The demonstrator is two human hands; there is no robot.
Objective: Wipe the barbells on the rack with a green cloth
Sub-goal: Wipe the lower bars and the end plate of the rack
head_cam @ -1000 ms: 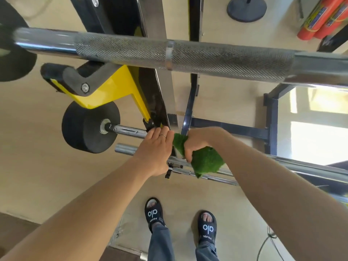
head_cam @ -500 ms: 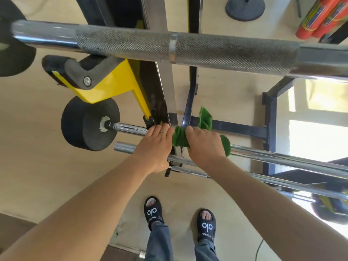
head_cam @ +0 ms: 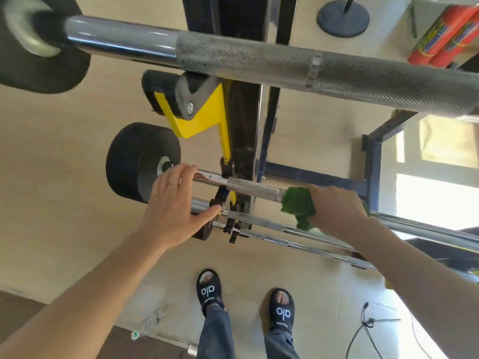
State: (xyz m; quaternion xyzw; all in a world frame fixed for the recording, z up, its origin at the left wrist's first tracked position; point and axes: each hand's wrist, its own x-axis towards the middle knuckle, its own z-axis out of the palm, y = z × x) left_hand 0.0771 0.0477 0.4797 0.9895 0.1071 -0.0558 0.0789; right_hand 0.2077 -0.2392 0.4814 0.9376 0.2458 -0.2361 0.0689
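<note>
My right hand (head_cam: 334, 211) grips the green cloth (head_cam: 298, 207) wrapped around a thin chrome barbell (head_cam: 254, 189) with a knurled section, right of the black and yellow rack upright (head_cam: 241, 141). My left hand (head_cam: 173, 206) hovers open over the same bar's smooth end, beside its black weight plate (head_cam: 134, 161); the fingers are relaxed and hold nothing. Two more chrome bars (head_cam: 272, 224) lie lower on the rack, below my hands. A thick barbell (head_cam: 259, 63) with coarse knurling crosses the top of the view.
A large black plate (head_cam: 31, 47) sits at the thick bar's left end. Dark blue frame tubes (head_cam: 370, 164) stand behind the rack. Red cylinders (head_cam: 445, 35) lean at the top right. My sandalled feet (head_cam: 246, 299), a plastic bottle (head_cam: 147, 322) and a black cable (head_cam: 368, 325) are on the floor.
My right hand slid the cloth to the right along the bar, uncovering the knurled section. My left hand let go of the bar, opened and moved left toward the plate.
</note>
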